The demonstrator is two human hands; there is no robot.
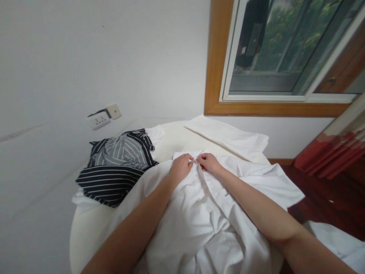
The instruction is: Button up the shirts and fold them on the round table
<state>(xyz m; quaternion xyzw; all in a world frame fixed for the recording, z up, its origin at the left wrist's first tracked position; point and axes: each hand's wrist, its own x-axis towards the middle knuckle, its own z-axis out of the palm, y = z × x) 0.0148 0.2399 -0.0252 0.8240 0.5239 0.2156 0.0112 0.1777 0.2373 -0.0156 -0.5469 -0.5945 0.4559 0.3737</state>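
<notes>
A white shirt [182, 217] lies spread over a round cream table, its collar end away from me and its front placket running down the middle. Near the collar, my left hand [181, 166] pinches one edge of the shirt front. My right hand [209, 163] pinches the opposite edge, the fingertips of both hands almost meeting. Whatever small button sits between the fingers is too small to make out. One short sleeve of the shirt spreads to the right, over the table's edge.
Striped black-and-grey clothing [116, 167] lies heaped at the left. A folded white cloth [230, 137] rests at the table's [171, 133] far side. Behind are a wall socket [98, 120], a wood-framed window [215, 76] and a red-patterned curtain [322, 152]. More white fabric [339, 243] is at lower right.
</notes>
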